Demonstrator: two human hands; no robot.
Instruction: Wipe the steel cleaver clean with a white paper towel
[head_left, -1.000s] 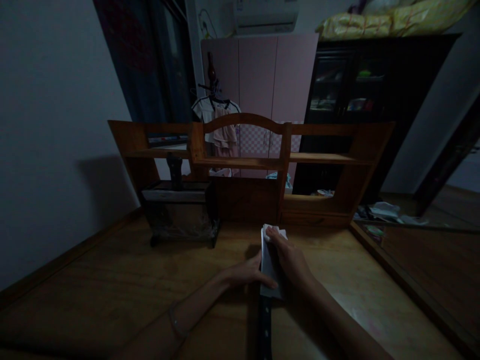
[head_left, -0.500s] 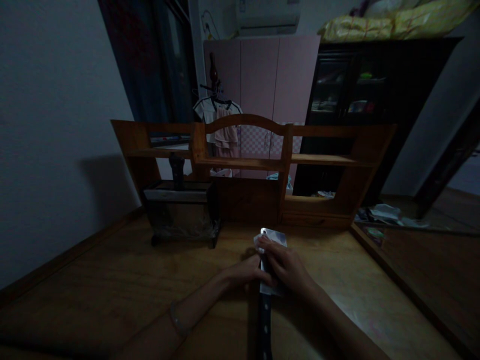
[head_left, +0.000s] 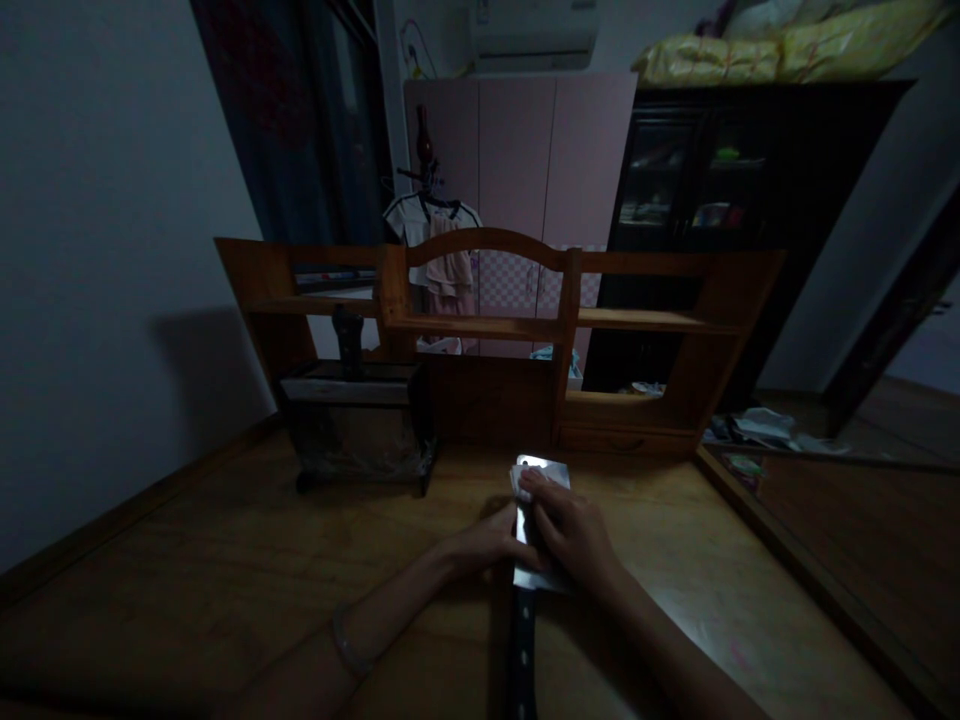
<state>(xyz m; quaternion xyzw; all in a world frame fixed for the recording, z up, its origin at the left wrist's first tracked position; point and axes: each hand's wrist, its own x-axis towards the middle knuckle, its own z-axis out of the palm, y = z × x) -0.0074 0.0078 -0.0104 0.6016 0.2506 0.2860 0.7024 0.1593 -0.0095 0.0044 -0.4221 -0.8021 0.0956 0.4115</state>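
Note:
A cleaver [head_left: 526,578] with a broad shiny blade and a black riveted handle points away from me above the wooden desk. My left hand [head_left: 495,540] grips the blade from the left, its thumb across the face and its other fingers hidden beneath. Pressed on the far part of the blade, my right hand [head_left: 574,525] holds a white tissue [head_left: 519,482] under its fingertips. Back on the left stands a knife block [head_left: 356,425] with clear sides, and a black-handled knife [head_left: 348,340] sticks up out of it.
A wooden desk [head_left: 225,560] lies under my arms, with a low shelf unit [head_left: 487,325] along its back edge. On the left is a white wall [head_left: 112,250]. Beyond stand a pink wardrobe [head_left: 517,170] and a dark cabinet [head_left: 787,190].
My right hand has moved the tissue from the blade's far end towards its left edge and slightly nearer me, uncovering the shiny far corner. My left hand keeps its grip on the cleaver.

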